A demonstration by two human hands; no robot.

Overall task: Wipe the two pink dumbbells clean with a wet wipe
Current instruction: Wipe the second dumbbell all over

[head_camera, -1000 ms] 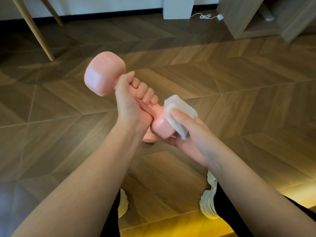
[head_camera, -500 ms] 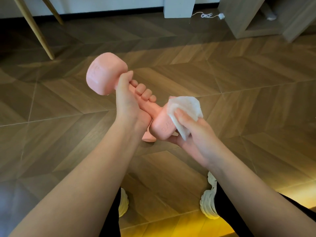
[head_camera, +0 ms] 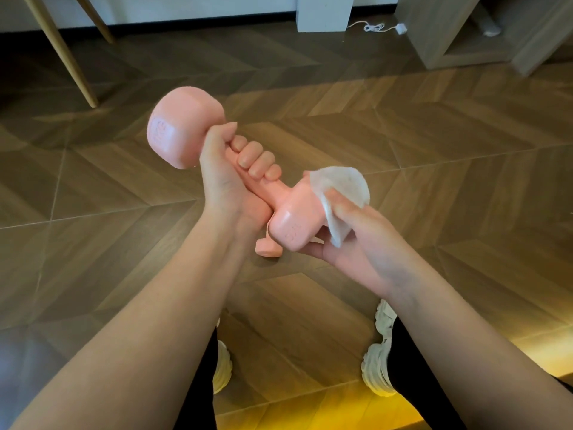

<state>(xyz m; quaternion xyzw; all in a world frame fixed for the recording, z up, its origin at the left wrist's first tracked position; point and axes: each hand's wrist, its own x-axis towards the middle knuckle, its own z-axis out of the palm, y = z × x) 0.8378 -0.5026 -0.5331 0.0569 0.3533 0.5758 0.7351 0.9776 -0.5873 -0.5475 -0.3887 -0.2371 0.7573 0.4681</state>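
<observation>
The dumbbell (head_camera: 183,131) in my left fingers (head_camera: 257,158) was a plain soft pink all over, its raised lettering the same pink. The wet wipe (head_camera: 341,184) under my right fingers (head_camera: 350,207) was white and unpatterned. Just below my fingers, a second dumbbell (head_camera: 266,248) showed the same pink. Beneath them the floor (head_camera: 434,150) was brown wood laid in a chevron pattern with thin pale seams, glowing yellow nearest me. My shoes (head_camera: 379,367) were off-white and my trousers (head_camera: 412,383) black. Far beyond my fingers were pale wooden legs (head_camera: 62,54), a white cable (head_camera: 375,27) and a grey-brown cabinet (head_camera: 434,32).
</observation>
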